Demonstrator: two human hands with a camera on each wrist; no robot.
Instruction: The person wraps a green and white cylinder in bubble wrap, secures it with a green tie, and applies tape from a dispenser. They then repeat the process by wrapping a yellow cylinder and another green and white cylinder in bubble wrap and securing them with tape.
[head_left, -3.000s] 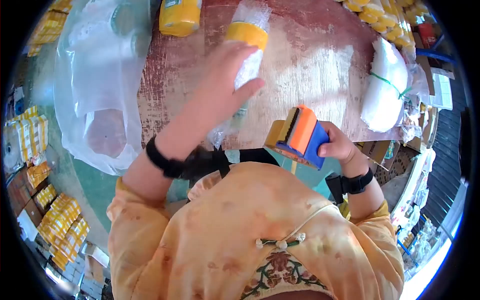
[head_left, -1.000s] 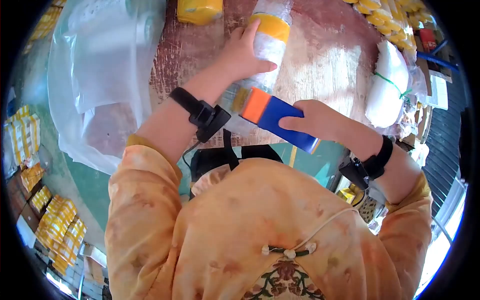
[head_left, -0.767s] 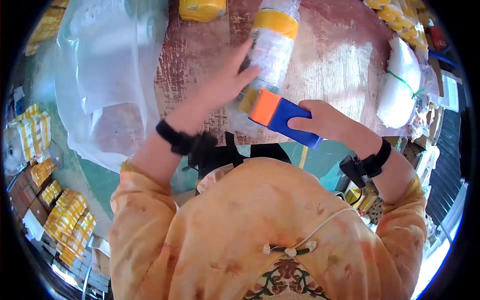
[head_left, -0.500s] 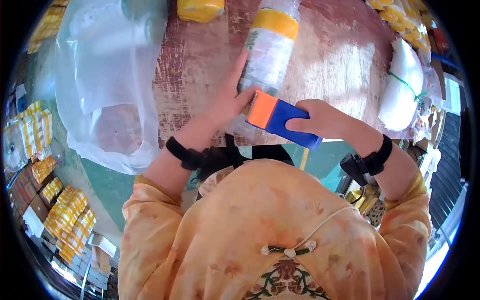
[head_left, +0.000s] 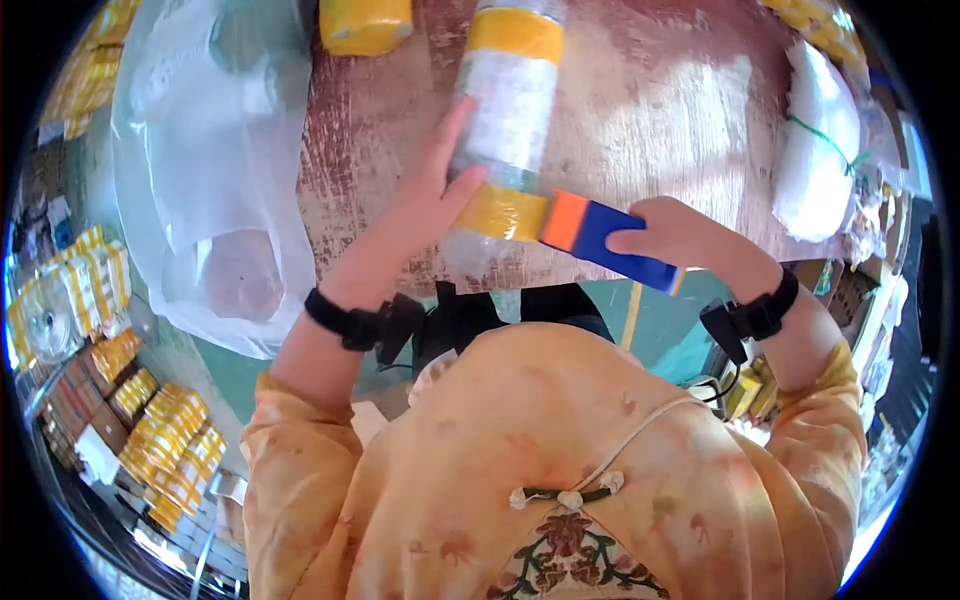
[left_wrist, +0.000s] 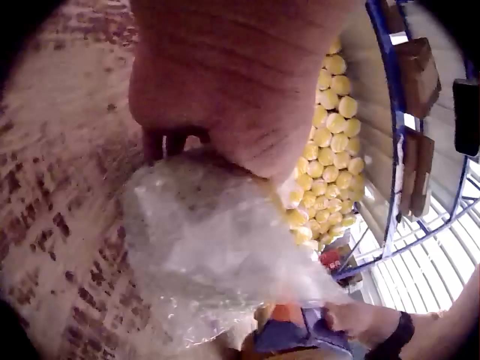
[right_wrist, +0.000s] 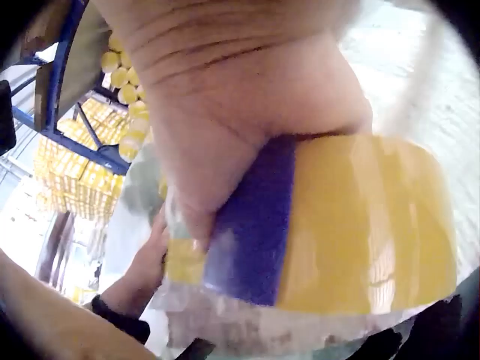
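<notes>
A bubble-wrapped cylinder (head_left: pixel 510 115) with a yellow tape band (head_left: pixel 516 36) lies lengthwise on the worn table. My left hand (head_left: pixel 415 200) grips its near left part, fingers along the side and thumb over the near end. Loose bubble wrap (left_wrist: pixel 217 240) sticks out beneath that palm in the left wrist view. My right hand (head_left: pixel 685 235) holds a blue and orange tape dispenser (head_left: pixel 615 240), whose yellow tape roll (right_wrist: pixel 367 225) fills much of the right wrist view. A strip of yellow tape (head_left: pixel 510 212) runs from the dispenser's orange head across the cylinder's near end.
Another yellow-taped package (head_left: pixel 366 22) stands at the back of the table (head_left: pixel 660 130). Clear plastic bags (head_left: pixel 210 170) hang over the left edge. At the right lies a white bundle tied with green string (head_left: pixel 818 150). Stacked yellow packages (head_left: pixel 172 440) sit on the floor at left.
My left hand has slid down the cylinder to its near end. My right hand has brought the dispenser across to the cylinder, then back right, with a tape strip now stretched out between them.
</notes>
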